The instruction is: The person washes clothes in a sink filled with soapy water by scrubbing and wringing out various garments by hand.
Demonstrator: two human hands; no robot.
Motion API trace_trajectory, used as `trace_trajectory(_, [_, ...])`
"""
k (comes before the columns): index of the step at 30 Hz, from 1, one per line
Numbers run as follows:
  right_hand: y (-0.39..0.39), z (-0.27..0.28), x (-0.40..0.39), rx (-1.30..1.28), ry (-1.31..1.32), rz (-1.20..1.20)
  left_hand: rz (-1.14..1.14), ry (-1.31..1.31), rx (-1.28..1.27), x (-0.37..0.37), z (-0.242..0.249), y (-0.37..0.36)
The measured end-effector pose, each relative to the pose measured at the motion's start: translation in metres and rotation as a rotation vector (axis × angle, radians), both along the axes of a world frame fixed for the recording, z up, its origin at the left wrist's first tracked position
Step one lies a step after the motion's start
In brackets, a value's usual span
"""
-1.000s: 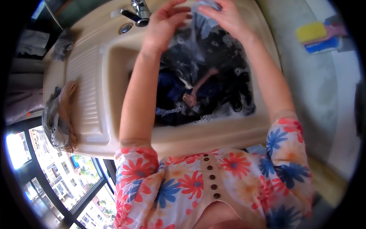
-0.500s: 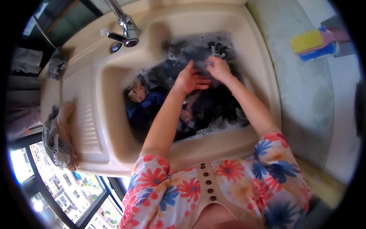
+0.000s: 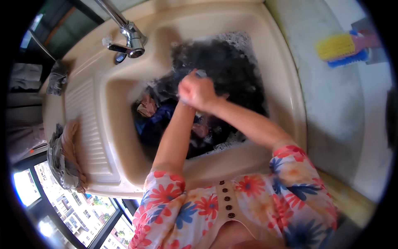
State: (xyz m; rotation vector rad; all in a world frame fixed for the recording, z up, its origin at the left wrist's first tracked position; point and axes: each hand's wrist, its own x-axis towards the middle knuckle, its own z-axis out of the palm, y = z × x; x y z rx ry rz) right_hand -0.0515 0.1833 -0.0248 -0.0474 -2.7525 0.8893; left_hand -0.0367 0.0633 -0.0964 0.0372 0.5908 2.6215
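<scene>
My right hand (image 3: 200, 92) is closed around my left wrist, above the dark soapy water (image 3: 224, 58) in the sink. It covers most of my left hand (image 3: 193, 74), of which only a small part shows beyond it; its fingers are hidden. Soaking clothes lie below both hands: dark pieces, a blue cloth (image 3: 162, 115) and a pinkish-beige cloth (image 3: 146, 107) at the left. Another pinkish piece (image 3: 200, 129) shows beside my left forearm. White suds float along the edges of the water.
A chrome faucet (image 3: 133, 39) stands at the sink's (image 3: 286, 83) back left. Grey and beige cloths (image 3: 66, 157) lie on the ribbed drainboard (image 3: 89, 128). At the right, a yellow brush (image 3: 336, 46) and a blue brush (image 3: 350, 58) rest on the ledge.
My right hand has moved left, from over the water onto my left wrist. The left hand, with fingers spread before, is now mostly covered. The water's surface shows fewer cloth folds at the back.
</scene>
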Motion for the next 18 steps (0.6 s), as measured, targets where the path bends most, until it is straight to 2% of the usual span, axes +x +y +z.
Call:
trace_trajectory(1, [0.005,-0.011,-0.005,0.029,-0.03,-0.023,-0.062,0.032,0.291,-0.011,-0.008,-0.003])
trace_trajectory(2, [0.012,-0.022,-0.015,0.061,-0.054,-0.044,0.018,-0.482,-0.398,-0.016,0.043,0.0])
trace_trajectory(3, [0.02,-0.03,-0.024,0.093,-0.079,-0.064,0.063,-0.53,-0.342,-0.017,0.088,-0.001])
trace_trajectory(4, [0.037,-0.037,-0.035,0.036,-0.13,-0.12,0.114,-0.497,-0.334,-0.021,0.094,-0.006])
trace_trajectory(5, [0.044,-0.03,-0.041,-0.052,-0.075,-0.226,0.17,-0.466,-0.314,-0.027,0.095,-0.011])
trace_trajectory(6, [0.047,-0.025,-0.043,-0.11,-0.058,-0.276,0.206,-0.419,-0.347,-0.037,0.054,-0.021])
trace_trajectory(7, [0.046,-0.021,-0.042,-0.174,-0.038,-0.333,0.171,-0.44,-0.419,-0.036,0.042,-0.02])
trace_trajectory(9, [0.032,-0.038,-0.01,-0.098,0.085,-0.014,0.095,-0.48,-0.571,-0.03,0.027,-0.015])
trace_trajectory(10, [0.031,-0.044,-0.006,-0.67,-0.473,-0.081,0.092,-0.457,-0.513,-0.032,0.007,-0.014])
trace_trajectory(11, [0.05,-0.073,-0.005,0.152,-0.073,0.314,0.014,-0.466,-0.437,-0.032,0.007,-0.016])
trace_trajectory(13, [0.066,-0.078,-0.015,-0.188,-0.208,0.036,-0.142,-0.476,-0.288,-0.034,0.008,-0.024])
trace_trajectory(14, [0.049,-0.053,-0.013,-0.094,-0.105,-0.083,-0.148,-0.49,-0.186,-0.035,0.01,-0.023])
trace_trajectory(15, [0.025,-0.036,-0.007,-0.121,0.009,0.03,-0.156,-0.502,-0.081,-0.035,0.011,-0.02])
trace_trajectory(16, [0.0,0.01,0.011,-0.361,-0.176,0.169,-0.164,-0.515,0.027,-0.035,0.012,-0.016])
trace_trajectory(17, [-0.026,0.034,0.036,-0.311,-0.152,0.187,-0.176,-0.531,0.13,-0.034,0.011,-0.013])
trace_trajectory(18, [-0.046,0.045,0.056,-0.276,0.122,0.34,-0.439,-0.434,0.078,-0.038,0.006,-0.023])
